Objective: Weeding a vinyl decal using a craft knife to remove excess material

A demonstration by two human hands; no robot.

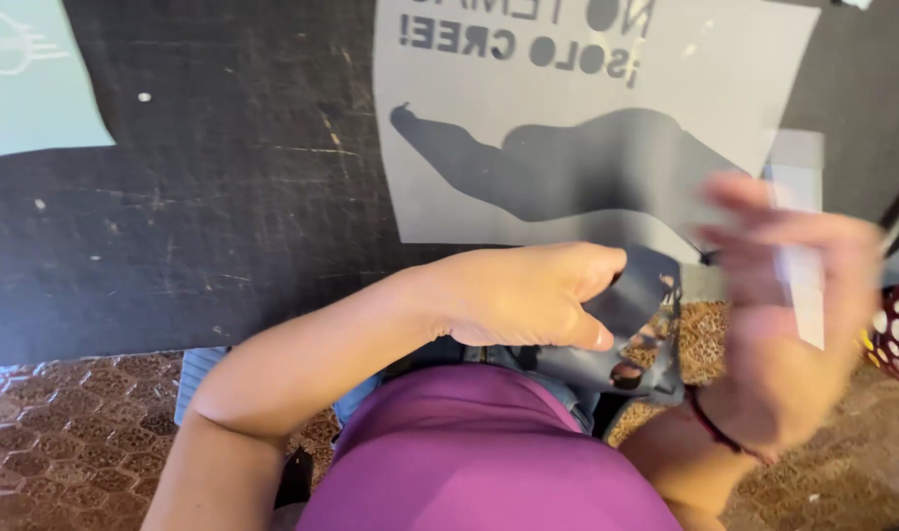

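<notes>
Far left, well away from the grip: pale green sheet (pixel 31 84) lying on the black work surface (pixel 223 197).

Left hand (pixel 528 295): fingers curled, thumb pressed down, clamped on a strip of dark grey cut-out film (pixel 636 324). The strip hangs from the pinch down toward the lap and has holes cut through it. It runs up and rightward from the grip and seems to join the grey stencil sheet (pixel 587 128), which lies flat on the black surface just above the grip. That sheet carries mirrored lettering and a large dark cut-out shape.

Right of the grip: right hand (pixel 793 315), heavily motion-blurred. Fingers look spread, just beside the film, near a white backing strip (pixel 798 197). Cannot tell if it's actually holding anything. Dark band on the wrist (pixel 720 433).

Below the grip: purple shirt (pixel 489 462), patterned brown floor (pixel 66 433).
</notes>
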